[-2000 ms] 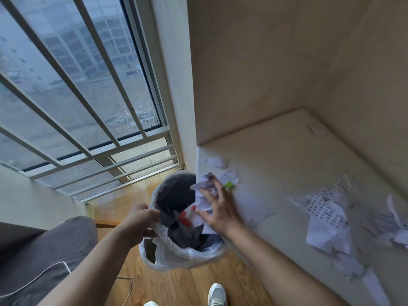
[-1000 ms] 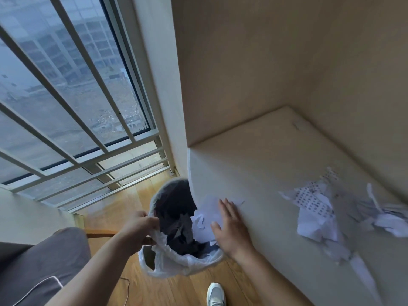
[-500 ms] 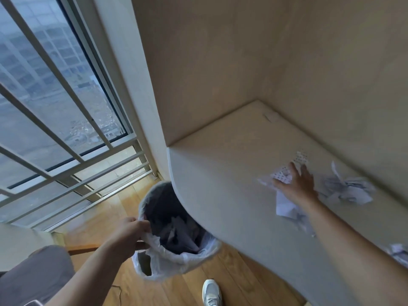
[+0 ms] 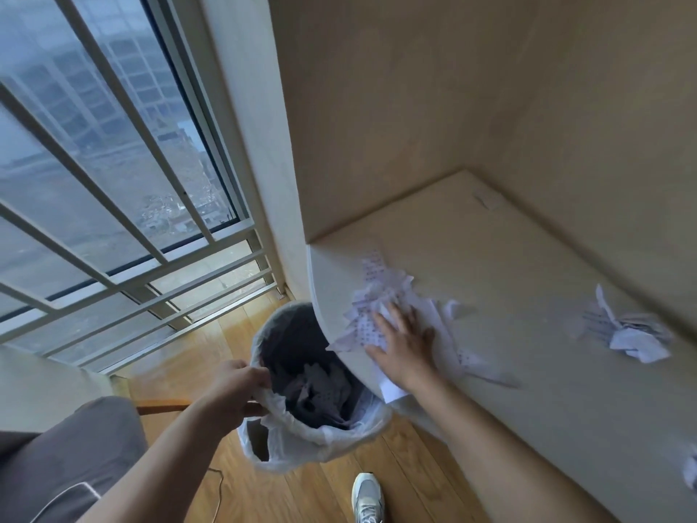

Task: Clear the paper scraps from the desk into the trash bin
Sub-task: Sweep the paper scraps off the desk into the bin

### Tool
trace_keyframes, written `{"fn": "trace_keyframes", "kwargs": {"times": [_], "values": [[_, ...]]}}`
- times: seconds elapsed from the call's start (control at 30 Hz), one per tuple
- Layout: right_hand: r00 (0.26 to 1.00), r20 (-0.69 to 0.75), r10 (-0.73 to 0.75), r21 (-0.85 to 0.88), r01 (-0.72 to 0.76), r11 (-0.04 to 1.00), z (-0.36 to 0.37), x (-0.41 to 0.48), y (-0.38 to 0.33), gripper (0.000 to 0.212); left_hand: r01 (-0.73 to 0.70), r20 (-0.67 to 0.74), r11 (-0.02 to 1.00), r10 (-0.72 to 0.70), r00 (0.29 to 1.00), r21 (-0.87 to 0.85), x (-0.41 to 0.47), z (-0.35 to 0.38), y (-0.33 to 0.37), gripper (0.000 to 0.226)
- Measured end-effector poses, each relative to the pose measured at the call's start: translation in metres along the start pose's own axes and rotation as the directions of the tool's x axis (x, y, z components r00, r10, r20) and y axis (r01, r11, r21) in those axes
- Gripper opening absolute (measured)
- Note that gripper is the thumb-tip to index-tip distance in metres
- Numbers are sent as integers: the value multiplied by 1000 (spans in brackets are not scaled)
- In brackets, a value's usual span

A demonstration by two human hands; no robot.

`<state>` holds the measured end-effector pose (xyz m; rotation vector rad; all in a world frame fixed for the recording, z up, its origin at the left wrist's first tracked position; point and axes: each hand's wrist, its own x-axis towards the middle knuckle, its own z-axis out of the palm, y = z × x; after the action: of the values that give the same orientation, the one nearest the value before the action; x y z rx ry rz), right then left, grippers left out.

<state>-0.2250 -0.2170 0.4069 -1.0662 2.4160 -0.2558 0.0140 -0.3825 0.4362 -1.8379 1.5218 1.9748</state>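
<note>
A trash bin lined with a white plastic bag stands on the floor under the desk's rounded corner, with torn paper inside. My left hand grips the bin's bag rim. My right hand lies flat, fingers spread, on a pile of printed paper scraps at the edge of the pale desk, just above the bin. Some scraps overhang the edge. A second clump of scraps lies farther right on the desk, and one more scrap shows at the right border.
A barred window fills the left side. Wooden panels wall the desk at the back and right. Below are a wood floor, my shoe and a grey-clad knee. A small label sits near the desk's back corner.
My right hand reached right to the printed scraps and has dragged them left to the desk edge above the bin. My left hand has stayed on the bin's rim.
</note>
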Motion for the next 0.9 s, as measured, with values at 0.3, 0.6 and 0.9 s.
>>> {"fn": "trace_keyframes", "kwargs": {"times": [0.3,0.6,0.9], "values": [[883,166,-439,-110,458,882,34,-27,-71,57,-18,-1,1000,18,1000,-4,-13,-7,6,24],[942,-320,-99,81,131,988,5,-54,-44,60,0,5,1000,0,1000,7,-25,-9,7,24],[999,-42,-21,100,25,995,34,-56,-50,76,5,-13,999,-5,1000,-32,-29,-3,10,23]]}}
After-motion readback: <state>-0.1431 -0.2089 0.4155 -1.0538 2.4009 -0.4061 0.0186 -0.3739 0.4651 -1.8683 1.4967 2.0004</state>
